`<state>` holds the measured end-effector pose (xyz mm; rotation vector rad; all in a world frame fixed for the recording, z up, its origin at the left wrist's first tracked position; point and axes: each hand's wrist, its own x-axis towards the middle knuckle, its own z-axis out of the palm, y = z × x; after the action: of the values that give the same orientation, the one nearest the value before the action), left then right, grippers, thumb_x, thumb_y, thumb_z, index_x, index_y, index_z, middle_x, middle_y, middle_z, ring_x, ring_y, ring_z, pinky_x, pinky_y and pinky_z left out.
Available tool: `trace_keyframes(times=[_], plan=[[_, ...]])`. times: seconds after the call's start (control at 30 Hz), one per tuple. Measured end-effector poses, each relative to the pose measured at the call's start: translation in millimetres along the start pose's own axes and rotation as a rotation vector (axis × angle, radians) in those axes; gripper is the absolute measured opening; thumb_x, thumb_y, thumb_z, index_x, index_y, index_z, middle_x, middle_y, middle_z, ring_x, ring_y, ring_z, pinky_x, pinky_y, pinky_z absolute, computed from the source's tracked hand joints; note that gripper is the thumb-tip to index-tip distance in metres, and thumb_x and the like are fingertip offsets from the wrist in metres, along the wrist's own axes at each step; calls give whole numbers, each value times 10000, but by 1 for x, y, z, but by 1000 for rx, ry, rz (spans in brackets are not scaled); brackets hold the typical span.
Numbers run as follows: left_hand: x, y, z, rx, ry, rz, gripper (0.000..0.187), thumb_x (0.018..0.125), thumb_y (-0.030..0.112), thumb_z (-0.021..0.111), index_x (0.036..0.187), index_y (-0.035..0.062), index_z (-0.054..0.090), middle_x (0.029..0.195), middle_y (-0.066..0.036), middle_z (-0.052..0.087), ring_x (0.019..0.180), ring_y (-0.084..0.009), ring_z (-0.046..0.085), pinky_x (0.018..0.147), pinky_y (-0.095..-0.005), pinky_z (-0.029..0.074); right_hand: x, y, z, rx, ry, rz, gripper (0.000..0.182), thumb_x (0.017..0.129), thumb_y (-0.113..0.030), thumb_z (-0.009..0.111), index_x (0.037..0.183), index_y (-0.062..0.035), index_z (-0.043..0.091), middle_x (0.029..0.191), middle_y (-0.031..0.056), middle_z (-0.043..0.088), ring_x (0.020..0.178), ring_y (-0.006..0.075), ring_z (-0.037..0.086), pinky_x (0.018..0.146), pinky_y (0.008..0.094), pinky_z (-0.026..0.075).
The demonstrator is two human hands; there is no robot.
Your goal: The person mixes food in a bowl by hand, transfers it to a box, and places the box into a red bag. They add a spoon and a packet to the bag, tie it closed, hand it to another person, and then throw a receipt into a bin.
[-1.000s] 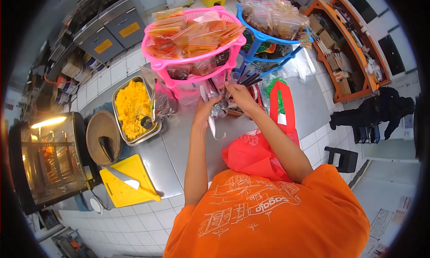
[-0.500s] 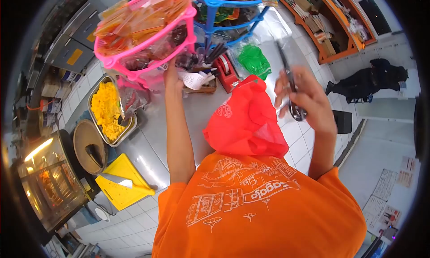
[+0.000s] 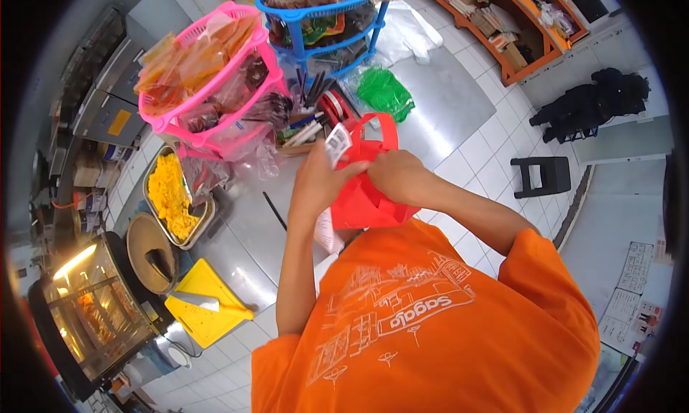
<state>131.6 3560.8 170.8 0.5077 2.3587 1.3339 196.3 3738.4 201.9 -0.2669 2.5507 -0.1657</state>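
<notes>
A red cloth-like carry bag (image 3: 359, 201) is in front of my chest, one loop handle standing up at its top. My left hand (image 3: 319, 180) is closed on a small printed paper slip (image 3: 337, 142) that sticks up over its fingers, its thumb reaching to the bag's edge. On the bag's upper part, my right hand (image 3: 396, 176) is closed, its fingertips partly hidden in the red fabric. A pale printed wrapping (image 3: 325, 233) shows below the bag. Left of my left forearm, a thin dark blade-like piece (image 3: 274, 210) lies on the steel table (image 3: 240, 230).
A pink basket rack (image 3: 208, 137) and a blue one (image 3: 294, 36) hold packets. Beside them are a red tape dispenser (image 3: 337, 106) and a green plastic bag (image 3: 386, 94). At left are a yellow food tray (image 3: 208, 223), a knife (image 3: 194, 299) on a yellow board (image 3: 215, 330), and a lit display case (image 3: 93, 305).
My left hand has come back from the pink rack with the paper slip. My right hand no longer holds the scissors and has moved left onto the red bag.
</notes>
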Motion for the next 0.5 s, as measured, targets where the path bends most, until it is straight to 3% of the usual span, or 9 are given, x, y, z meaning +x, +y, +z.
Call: trace_keyframes(times=[0.1, 0.13, 0.23, 0.33, 0.4, 0.43, 0.47, 0.5], plan=[[1, -36, 2, -110, -35, -29, 440, 814, 276, 808, 1012, -19, 548, 990, -237, 715, 955, -396, 698, 801, -456, 533, 18, 11, -12, -163, -23, 45, 151, 862, -127, 616, 915, -61, 741, 986, 157, 728, 916, 316, 710, 773, 423, 564], [-2, -31, 6, 15, 1, -95, 425, 829, 273, 792, 1033, -14, 553, 981, -244, 716, 956, -411, 697, 793, -464, 536, 20, 10, -12, -179, -51, 73, 165, 864, -129, 618, 941, -67, 751, 990, 147, 731, 932, 298, 713, 777, 413, 566], [-4, -4, 25, 47, 108, -130, 454, 842, 300, 786, 1069, -24, 563, 992, -266, 706, 963, -405, 694, 794, -436, 543, 62, 11, 12, -367, -143, -81, 175, 858, -134, 633, 960, -57, 754, 977, 159, 724, 985, 325, 701, 784, 403, 563], [0, -3, 31, -182, 117, -162, 538, 817, 345, 823, 1110, -34, 575, 968, -189, 707, 885, -274, 700, 773, -373, 545, 77, 20, 0, -206, -256, -189, 156, 803, -133, 688, 914, -44, 751, 977, 184, 726, 970, 324, 705, 757, 416, 564], [-5, -17, 24, -350, 49, -111, 482, 816, 262, 835, 1105, -26, 577, 927, -91, 677, 827, -165, 640, 746, -321, 533, 77, 36, 1, -69, -131, -318, 168, 798, -103, 683, 932, -21, 740, 1019, 207, 714, 976, 336, 699, 766, 413, 564], [-11, -19, 22, -364, 51, -146, 440, 827, 225, 820, 1099, -22, 577, 921, -86, 675, 822, -163, 636, 739, -316, 531, 77, 44, 2, -1, -70, -387, 175, 795, -88, 681, 942, -10, 735, 1040, 219, 708, 979, 343, 695, 771, 411, 564], [-19, -19, 21, -372, 51, -179, 399, 837, 188, 805, 1092, -19, 577, 915, -82, 673, 816, -160, 633, 733, -312, 528, 75, 47, 0, 67, 14, -320, 128, 810, -70, 674, 856, 49, 683, 1094, 243, 665, 1031, 366, 675, 812, 439, 561], [-24, -17, 20, -378, 49, -214, 360, 848, 151, 790, 1085, -16, 578, 909, -77, 671, 810, -158, 629, 726, -308, 526, 74, 50, -3, 13, 41, -331, 138, 807, -74, 677, 867, 50, 688, 1103, 248, 657, 1033, 367, 673, 801, 437, 564]])
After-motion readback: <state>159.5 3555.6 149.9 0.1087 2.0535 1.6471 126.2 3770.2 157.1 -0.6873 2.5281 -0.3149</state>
